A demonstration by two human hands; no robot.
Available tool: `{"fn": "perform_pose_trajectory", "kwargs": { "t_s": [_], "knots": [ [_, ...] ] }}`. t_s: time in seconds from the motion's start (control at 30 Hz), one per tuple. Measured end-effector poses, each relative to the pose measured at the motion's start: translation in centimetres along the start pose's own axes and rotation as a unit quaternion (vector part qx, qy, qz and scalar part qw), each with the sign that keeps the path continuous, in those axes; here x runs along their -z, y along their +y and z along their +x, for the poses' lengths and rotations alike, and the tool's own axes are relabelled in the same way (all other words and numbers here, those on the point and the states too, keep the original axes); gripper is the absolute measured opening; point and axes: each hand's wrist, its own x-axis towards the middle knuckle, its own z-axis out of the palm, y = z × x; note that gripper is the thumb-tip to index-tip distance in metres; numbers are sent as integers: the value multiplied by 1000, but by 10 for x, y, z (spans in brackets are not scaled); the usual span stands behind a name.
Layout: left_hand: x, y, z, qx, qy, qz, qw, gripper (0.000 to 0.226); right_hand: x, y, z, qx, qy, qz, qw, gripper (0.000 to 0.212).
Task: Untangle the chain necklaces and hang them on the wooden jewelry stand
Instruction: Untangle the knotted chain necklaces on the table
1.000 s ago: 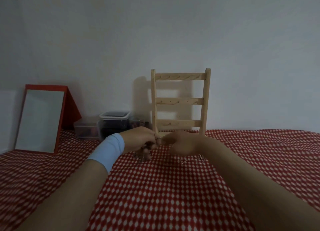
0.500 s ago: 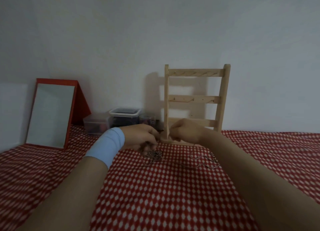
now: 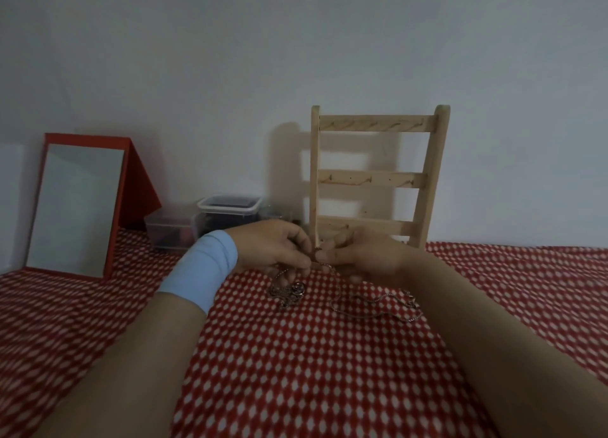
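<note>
I am pinching the chain (image 3: 289, 291) between my left hand (image 3: 274, 248) and right hand (image 3: 357, 256), just before the stand (image 3: 375, 179).

A red cloth (image 3: 296, 372) patterned with small white diamond shapes is spread over the whole surface. A mirror (image 3: 77, 207) in a red frame is propped at a backward tilt at the far left, against a plain pale wall (image 3: 296, 43). Just right of it, two clear plastic containers are set side by side at the wall: a low one (image 3: 169, 230) with reddish contents and a taller lidded one (image 3: 228, 212) with dark contents.
</note>
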Motion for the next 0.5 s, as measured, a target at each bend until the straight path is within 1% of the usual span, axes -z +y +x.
{"fn": "perform_pose_trajectory", "kwargs": {
  "t_s": [0.03, 0.07, 0.13, 0.17, 0.23, 0.3, 0.37, 0.43, 0.5],
  "knots": [
    [1, -2, -1, 8, -4, -2, 1000, 11, 2, 2, 0, -3, 6, -12, 1000, 33],
    [2, -4, -1, 17, -10, -6, 1000, 9, 3, 3, -2, -6, 14, -25, 1000, 31],
    [5, -9, -4, 29, -21, -25, 999, 7, 4, 8, -3, -19, 27, -29, 999, 21],
    [7, -11, -5, 25, -21, -51, 998, 9, 4, 10, -3, -29, 36, -24, 999, 17],
    [10, -14, -5, 1, -13, -143, 990, 15, 5, 12, -3, -53, 63, -32, 996, 11],
    [13, -18, -6, -23, -5, -249, 968, 26, 6, 14, -3, -69, 94, -84, 990, 12],
    [15, -22, -7, -46, 1, -319, 947, 38, 7, 15, -3, -68, 116, -113, 985, 14],
    [12, -24, -7, -75, -19, -357, 931, 45, 6, 15, -3, -51, 127, -76, 988, 16],
    [7, -23, -6, -104, -41, -364, 925, 46, 4, 14, -1, -31, 141, -46, 988, 24]
  ]
}}
